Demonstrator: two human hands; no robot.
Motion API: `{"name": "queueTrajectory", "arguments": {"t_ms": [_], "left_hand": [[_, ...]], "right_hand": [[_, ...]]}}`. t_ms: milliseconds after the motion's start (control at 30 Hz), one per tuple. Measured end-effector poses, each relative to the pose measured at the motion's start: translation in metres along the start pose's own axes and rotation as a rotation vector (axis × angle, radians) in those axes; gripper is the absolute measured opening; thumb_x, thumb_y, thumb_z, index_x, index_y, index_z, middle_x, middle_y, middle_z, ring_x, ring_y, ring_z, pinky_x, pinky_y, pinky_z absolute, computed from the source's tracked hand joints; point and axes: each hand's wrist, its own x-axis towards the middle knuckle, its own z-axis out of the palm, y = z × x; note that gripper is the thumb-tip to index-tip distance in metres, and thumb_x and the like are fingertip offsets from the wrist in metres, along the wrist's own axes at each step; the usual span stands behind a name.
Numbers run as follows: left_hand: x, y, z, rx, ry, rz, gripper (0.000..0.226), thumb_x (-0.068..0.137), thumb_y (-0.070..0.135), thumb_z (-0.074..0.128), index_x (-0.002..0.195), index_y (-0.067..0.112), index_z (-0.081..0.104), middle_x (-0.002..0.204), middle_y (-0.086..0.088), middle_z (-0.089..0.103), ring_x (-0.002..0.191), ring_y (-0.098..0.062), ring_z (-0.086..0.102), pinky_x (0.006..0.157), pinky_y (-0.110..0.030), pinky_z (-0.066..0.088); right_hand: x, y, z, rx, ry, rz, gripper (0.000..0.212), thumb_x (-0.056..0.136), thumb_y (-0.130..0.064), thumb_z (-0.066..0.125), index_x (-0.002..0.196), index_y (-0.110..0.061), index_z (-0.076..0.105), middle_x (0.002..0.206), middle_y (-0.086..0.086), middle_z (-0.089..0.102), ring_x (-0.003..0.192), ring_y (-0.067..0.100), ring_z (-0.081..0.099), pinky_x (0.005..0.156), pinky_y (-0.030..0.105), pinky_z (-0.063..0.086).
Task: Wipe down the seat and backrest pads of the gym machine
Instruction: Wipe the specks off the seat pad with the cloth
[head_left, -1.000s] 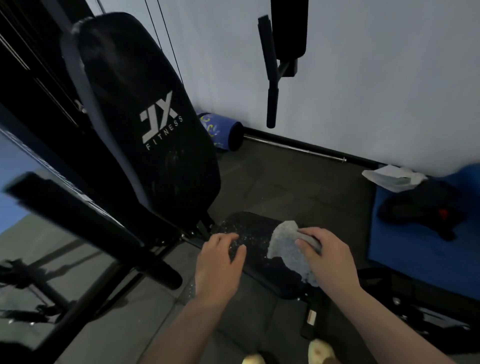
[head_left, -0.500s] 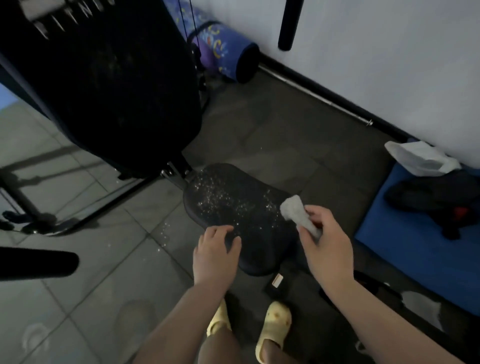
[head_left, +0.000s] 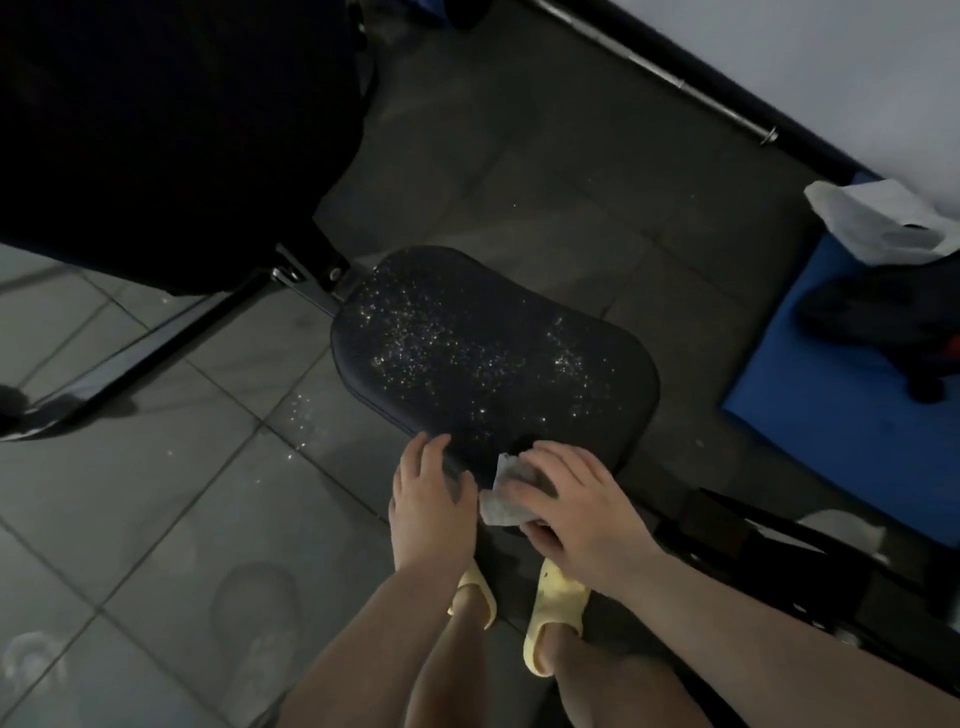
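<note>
Grey cloth (head_left: 501, 501) pressed on seat pad (head_left: 493, 358) by right hand (head_left: 576, 514); left hand (head_left: 431, 499) flat, empty

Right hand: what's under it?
Under the right hand lies a crumpled grey cloth, pressed onto the near edge of the black padded seat. How far the cloth extends beneath the palm is covered.
</note>
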Motion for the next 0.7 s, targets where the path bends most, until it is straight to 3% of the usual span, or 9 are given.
{"name": "queueTrajectory", "arguments": {"t_ms": [100, 200, 333, 400, 500, 600, 700], "left_hand": [[0.008, -0.008, 0.006, 0.008, -0.056, 0.004, 0.046, 0.093, 0.028, 0.051, 0.137, 0.028, 0.041, 0.149, 0.008, 0.032, 0.137, -0.014, 0.029, 0.112, -0.042, 0.032], [0.007, -0.013, 0.009, 0.024, -0.086, 0.026, 0.046, 0.094, 0.026, 0.050, 0.139, 0.027, 0.041, 0.153, 0.009, 0.029, 0.140, -0.012, 0.024, 0.115, -0.040, 0.028], [0.013, -0.013, 0.016, 0.090, -0.025, 0.092, 0.048, 0.098, 0.026, 0.044, 0.144, 0.028, 0.034, 0.159, 0.010, 0.015, 0.147, -0.010, 0.006, 0.120, -0.038, 0.013], [0.014, -0.011, 0.024, 0.113, 0.020, 0.086, 0.050, 0.099, 0.029, 0.039, 0.147, 0.030, 0.027, 0.160, 0.010, 0.006, 0.147, -0.008, -0.003, 0.120, -0.038, 0.004], [0.016, -0.003, 0.039, 0.056, 0.056, 0.029, 0.053, 0.100, 0.034, 0.034, 0.150, 0.033, 0.015, 0.161, 0.010, -0.005, 0.146, -0.008, -0.012, 0.119, -0.040, 0.000], [0.019, 0.003, 0.051, -0.061, 0.070, -0.077, 0.054, 0.101, 0.033, 0.032, 0.152, 0.032, 0.012, 0.161, 0.011, -0.007, 0.146, -0.008, -0.013, 0.120, -0.042, 0.004], [0.020, -0.001, 0.056, -0.064, 0.060, -0.058, 0.053, 0.103, 0.032, 0.030, 0.152, 0.031, 0.010, 0.160, 0.012, -0.006, 0.146, -0.006, -0.011, 0.121, -0.040, 0.005]], "right_hand": [[0.004, 0.003, 0.021, -0.121, -0.057, -0.180, 0.044, 0.085, -0.026, 0.056, 0.129, -0.030, 0.050, 0.147, 0.001, 0.041, 0.141, 0.021, 0.030, 0.116, 0.038, 0.023], [0.000, 0.007, 0.038, -0.192, -0.090, -0.198, 0.053, 0.087, -0.023, 0.048, 0.139, -0.030, 0.044, 0.154, 0.003, 0.032, 0.145, 0.020, 0.022, 0.116, 0.042, 0.022], [0.005, 0.027, 0.043, -0.186, -0.121, -0.288, 0.061, 0.089, -0.025, 0.050, 0.147, -0.029, 0.032, 0.157, -0.002, 0.023, 0.146, 0.016, 0.017, 0.118, 0.038, 0.019], [0.011, 0.041, 0.040, -0.178, -0.134, -0.327, 0.053, 0.092, -0.027, 0.038, 0.145, -0.028, 0.035, 0.156, -0.004, 0.026, 0.144, 0.013, 0.020, 0.118, 0.035, 0.020], [0.015, 0.053, 0.033, -0.118, -0.128, -0.263, 0.048, 0.094, -0.028, 0.034, 0.142, -0.024, 0.041, 0.154, -0.005, 0.029, 0.143, 0.011, 0.022, 0.118, 0.033, 0.018], [0.003, 0.035, 0.046, -0.025, -0.015, -0.110, 0.046, 0.094, -0.028, 0.043, 0.140, -0.020, 0.045, 0.152, -0.002, 0.035, 0.143, 0.013, 0.026, 0.116, 0.033, 0.019], [-0.011, 0.012, 0.063, 0.035, 0.101, 0.013, 0.052, 0.093, -0.037, 0.051, 0.141, -0.020, 0.044, 0.151, -0.001, 0.038, 0.142, 0.014, 0.028, 0.115, 0.035, 0.025]]}}
